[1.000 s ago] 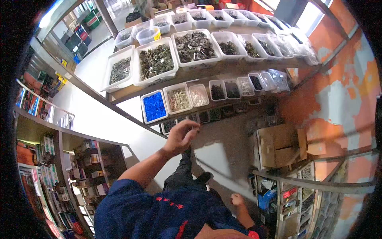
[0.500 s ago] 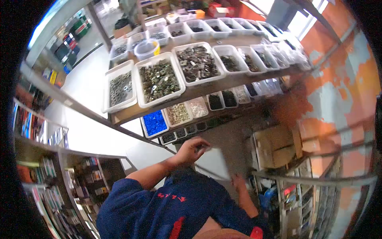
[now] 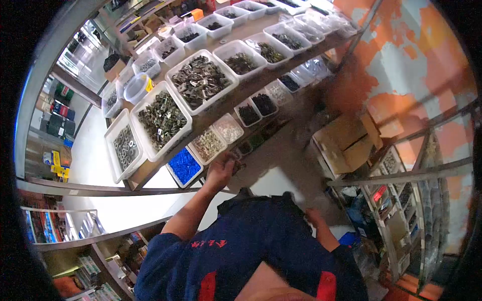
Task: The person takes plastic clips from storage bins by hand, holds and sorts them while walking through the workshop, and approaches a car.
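My left hand (image 3: 221, 170) is in front of the shelving's lower tier, near the tray of beige pieces (image 3: 206, 145) and the tray of blue pieces (image 3: 184, 166). Its fingers are curled, and a small dark thing seems to show at the fingertips, too small to name. Low at my right side hangs my right hand (image 3: 315, 216), blurred, with its fingers hard to make out. Above, on the upper tier, stand a tray of metal clips (image 3: 200, 80), a tray of greenish metal parts (image 3: 161, 116) and a tray of washers (image 3: 124, 146).
An open cardboard box (image 3: 349, 143) stands at the right, above a rack of small bins (image 3: 396, 200). Bookshelves (image 3: 100, 256) fill the lower left. A metal rail (image 3: 401, 175) crosses at the right. Peeling orange wall (image 3: 386, 65) rises behind.
The view has turned and come nearer the trays, which now appear tilted. My left hand has moved down-left from its half-second-ago place, closer to the lower trays. My right hand still hangs low.
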Action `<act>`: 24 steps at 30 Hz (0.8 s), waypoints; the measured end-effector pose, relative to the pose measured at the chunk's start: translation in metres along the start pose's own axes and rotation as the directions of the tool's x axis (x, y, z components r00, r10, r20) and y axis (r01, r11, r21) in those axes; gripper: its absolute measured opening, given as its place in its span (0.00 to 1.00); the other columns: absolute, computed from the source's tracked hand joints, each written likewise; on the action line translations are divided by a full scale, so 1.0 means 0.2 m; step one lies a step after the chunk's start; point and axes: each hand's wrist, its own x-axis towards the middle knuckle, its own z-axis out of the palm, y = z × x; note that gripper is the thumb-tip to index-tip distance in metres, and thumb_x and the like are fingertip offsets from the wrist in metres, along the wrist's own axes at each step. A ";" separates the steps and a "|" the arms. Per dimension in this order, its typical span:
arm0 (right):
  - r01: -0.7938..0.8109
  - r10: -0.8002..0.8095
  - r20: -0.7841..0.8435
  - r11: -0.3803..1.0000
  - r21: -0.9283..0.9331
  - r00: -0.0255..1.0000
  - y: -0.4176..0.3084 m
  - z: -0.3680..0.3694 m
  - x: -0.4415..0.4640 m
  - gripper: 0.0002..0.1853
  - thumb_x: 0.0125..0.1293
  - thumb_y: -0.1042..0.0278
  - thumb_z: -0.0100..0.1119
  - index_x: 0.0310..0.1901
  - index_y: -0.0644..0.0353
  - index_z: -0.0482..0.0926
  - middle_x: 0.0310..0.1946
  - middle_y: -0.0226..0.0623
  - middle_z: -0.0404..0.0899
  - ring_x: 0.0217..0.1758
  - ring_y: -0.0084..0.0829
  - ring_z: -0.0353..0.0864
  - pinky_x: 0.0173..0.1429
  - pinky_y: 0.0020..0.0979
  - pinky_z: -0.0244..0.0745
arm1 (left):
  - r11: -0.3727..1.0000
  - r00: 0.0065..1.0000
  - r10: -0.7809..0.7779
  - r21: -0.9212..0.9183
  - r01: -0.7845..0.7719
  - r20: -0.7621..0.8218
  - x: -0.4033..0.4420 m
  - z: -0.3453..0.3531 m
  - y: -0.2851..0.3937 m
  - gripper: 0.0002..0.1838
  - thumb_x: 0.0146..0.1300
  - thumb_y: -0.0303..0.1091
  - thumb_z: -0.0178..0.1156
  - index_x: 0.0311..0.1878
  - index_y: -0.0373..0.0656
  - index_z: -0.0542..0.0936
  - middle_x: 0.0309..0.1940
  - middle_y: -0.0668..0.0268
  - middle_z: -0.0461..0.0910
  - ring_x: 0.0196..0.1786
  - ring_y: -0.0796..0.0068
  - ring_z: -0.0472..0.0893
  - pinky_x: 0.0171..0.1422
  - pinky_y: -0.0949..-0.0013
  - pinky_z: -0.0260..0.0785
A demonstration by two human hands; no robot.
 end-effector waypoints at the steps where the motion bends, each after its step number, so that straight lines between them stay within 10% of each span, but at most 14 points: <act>1: 0.109 -0.097 0.056 0.954 -0.280 0.994 0.07 -0.05 0.07 0.21 0.74 0.59 0.57 0.61 0.66 0.80 0.52 0.49 0.84 0.52 0.44 0.84 0.56 0.45 0.78 | 0.984 0.991 0.114 0.146 -0.103 -0.066 0.03 0.01 -0.06 0.09 0.73 0.29 0.51 0.46 0.35 0.79 0.37 0.58 0.85 0.43 0.67 0.83 0.53 0.62 0.76; 4: 0.376 -0.363 0.158 0.678 -0.631 0.918 0.48 -0.15 0.50 0.22 0.75 0.57 0.57 0.61 0.65 0.80 0.51 0.45 0.84 0.49 0.46 0.83 0.53 0.46 0.77 | 0.945 0.942 0.234 0.282 -0.163 -0.239 0.07 0.10 -0.31 0.10 0.68 0.28 0.50 0.42 0.35 0.80 0.34 0.57 0.84 0.39 0.64 0.84 0.48 0.62 0.76; 6: 0.182 -0.174 -0.115 0.981 0.061 0.978 0.50 -0.15 0.63 0.20 0.74 0.59 0.58 0.59 0.65 0.81 0.43 0.40 0.84 0.40 0.43 0.82 0.46 0.45 0.77 | 0.987 0.977 -0.053 0.135 0.082 -0.206 0.07 0.13 -0.59 0.13 0.66 0.28 0.46 0.41 0.35 0.81 0.30 0.57 0.83 0.34 0.63 0.84 0.44 0.60 0.77; 13: 0.524 -0.523 -0.053 0.851 0.019 0.851 0.65 -0.40 0.89 0.18 0.75 0.59 0.58 0.58 0.62 0.82 0.37 0.39 0.82 0.37 0.35 0.80 0.42 0.40 0.76 | 0.752 0.735 -0.510 0.182 0.633 -0.447 -0.54 0.16 -1.73 0.17 0.66 0.35 0.51 0.39 0.38 0.88 0.39 0.48 0.89 0.45 0.49 0.88 0.55 0.53 0.79; 16: 0.363 -0.362 -0.031 0.932 0.016 0.932 0.46 -0.52 0.46 0.20 0.77 0.53 0.57 0.56 0.63 0.82 0.36 0.39 0.82 0.35 0.35 0.79 0.43 0.42 0.76 | 0.720 0.659 -0.604 0.047 0.692 -0.448 -0.80 0.17 -1.89 0.17 0.67 0.34 0.50 0.39 0.37 0.88 0.36 0.50 0.89 0.41 0.54 0.88 0.52 0.56 0.79; 21: -0.088 0.083 0.079 0.994 0.065 0.993 0.46 -0.70 0.26 0.21 0.78 0.50 0.56 0.54 0.64 0.81 0.31 0.38 0.79 0.33 0.34 0.77 0.44 0.46 0.76 | 0.764 0.649 -0.561 -0.019 0.645 -0.513 -0.82 0.43 -1.20 0.15 0.67 0.32 0.52 0.40 0.35 0.86 0.26 0.60 0.83 0.28 0.66 0.82 0.36 0.62 0.75; 24: 0.087 -0.092 0.099 0.995 0.052 0.991 0.54 -0.86 0.34 0.22 0.77 0.52 0.56 0.59 0.64 0.79 0.37 0.41 0.80 0.39 0.37 0.79 0.47 0.45 0.77 | 0.779 0.696 -0.532 0.043 0.625 -0.483 -0.73 0.51 -1.10 0.14 0.67 0.31 0.52 0.40 0.34 0.85 0.27 0.59 0.84 0.29 0.66 0.82 0.37 0.61 0.76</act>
